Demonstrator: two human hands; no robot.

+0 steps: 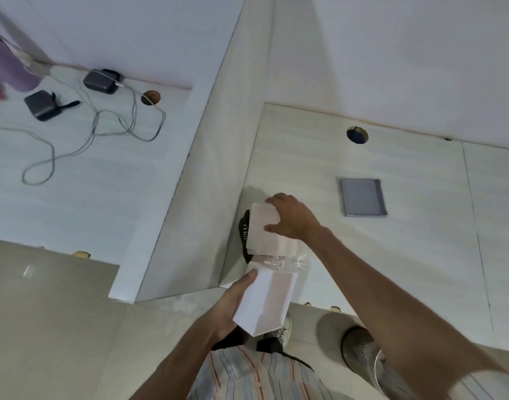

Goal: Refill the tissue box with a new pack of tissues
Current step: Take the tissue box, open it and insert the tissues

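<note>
The left hand [233, 301] grips a white rectangular tissue box [265, 301]; at its 12 o'clock, the right hand [290, 216] grasps a white tissue stack [262, 226] half out of clear plastic wrap [293, 261].

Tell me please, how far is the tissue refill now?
Midway. Done: the lid lies apart on the desk, and the clear wrapper looks open. In hand: the left hand holds the empty box, and the right hand grips the tissues. Left: tissues into box, lid on.
</note>
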